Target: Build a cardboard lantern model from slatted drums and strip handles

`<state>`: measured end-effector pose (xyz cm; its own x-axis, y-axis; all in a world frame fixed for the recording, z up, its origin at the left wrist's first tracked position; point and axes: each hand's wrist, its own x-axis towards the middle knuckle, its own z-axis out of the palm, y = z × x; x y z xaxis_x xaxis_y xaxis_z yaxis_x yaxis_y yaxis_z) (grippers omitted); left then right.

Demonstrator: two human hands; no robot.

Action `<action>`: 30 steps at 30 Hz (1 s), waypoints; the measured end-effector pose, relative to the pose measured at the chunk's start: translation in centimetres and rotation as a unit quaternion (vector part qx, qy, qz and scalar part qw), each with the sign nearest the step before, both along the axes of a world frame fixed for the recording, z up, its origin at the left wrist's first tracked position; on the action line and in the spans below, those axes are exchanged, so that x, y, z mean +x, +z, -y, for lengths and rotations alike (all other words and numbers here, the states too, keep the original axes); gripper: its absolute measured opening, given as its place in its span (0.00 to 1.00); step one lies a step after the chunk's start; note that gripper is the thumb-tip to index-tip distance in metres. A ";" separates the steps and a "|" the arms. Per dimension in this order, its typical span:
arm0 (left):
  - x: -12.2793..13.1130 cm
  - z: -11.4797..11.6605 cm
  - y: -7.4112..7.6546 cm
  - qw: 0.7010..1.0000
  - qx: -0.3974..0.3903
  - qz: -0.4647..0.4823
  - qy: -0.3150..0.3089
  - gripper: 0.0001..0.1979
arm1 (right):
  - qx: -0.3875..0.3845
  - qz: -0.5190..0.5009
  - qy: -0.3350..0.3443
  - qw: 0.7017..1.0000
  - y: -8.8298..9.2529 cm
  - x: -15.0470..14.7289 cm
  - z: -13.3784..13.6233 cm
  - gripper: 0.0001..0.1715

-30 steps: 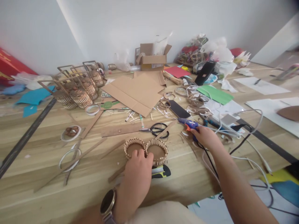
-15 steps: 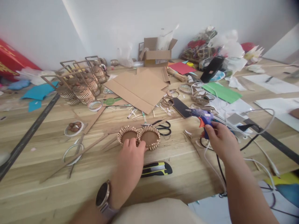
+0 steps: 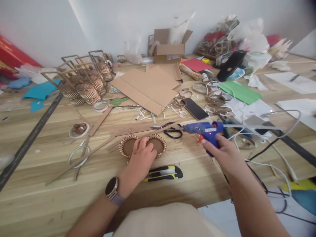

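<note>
My right hand (image 3: pixel 225 149) is wrapped round the handle of a blue hot glue gun (image 3: pixel 202 130) with an orange trigger, its nozzle pointing left above the table. My left hand (image 3: pixel 143 156) has its fingers bent over the middle of two joined round cardboard pieces (image 3: pixel 158 144), edged with short upright wooden sticks. The fingertips are at the join and partly hide it. A yellow and black utility knife (image 3: pixel 164 172) lies just right of the left wrist. Behind the round pieces are black-handled scissors (image 3: pixel 172 131), close to the glue gun's tip.
Several small lidded stick baskets with tall handles (image 3: pixel 89 92) stand at the back left. Flat cardboard sheets (image 3: pixel 148 87) lie in the middle, near a black phone (image 3: pixel 196 108). White cables (image 3: pixel 268 163) run across the right side. A roll holding brown balls (image 3: pixel 79 130) sits left.
My right hand has brought the glue gun left and nearer, turning its nozzle toward the round pieces. My left hand stays on them, its fingers slightly shifted. The view has tilted a little.
</note>
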<state>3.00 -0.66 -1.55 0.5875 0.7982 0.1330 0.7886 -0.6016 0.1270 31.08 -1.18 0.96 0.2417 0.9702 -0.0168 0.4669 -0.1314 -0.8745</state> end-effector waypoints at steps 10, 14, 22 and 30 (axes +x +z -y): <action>-0.5 -1.2 3.0 0.973 -0.091 0.195 0.088 0.08 | -0.114 -0.210 0.059 0.969 -0.9 -2.1 1.5 0.26; -0.4 -0.7 3.3 0.958 -0.091 0.246 0.117 0.08 | -0.094 -0.250 0.033 0.963 -1.0 -4.1 2.1 0.23; 1.6 0.5 2.7 0.939 -0.077 0.279 0.185 0.09 | -0.049 -0.174 -0.005 0.983 -0.2 -9.8 2.7 0.16; 2.2 0.8 2.2 0.936 -0.056 0.280 0.205 0.14 | 0.012 -0.120 -0.011 0.993 -0.4 -11.0 2.5 0.12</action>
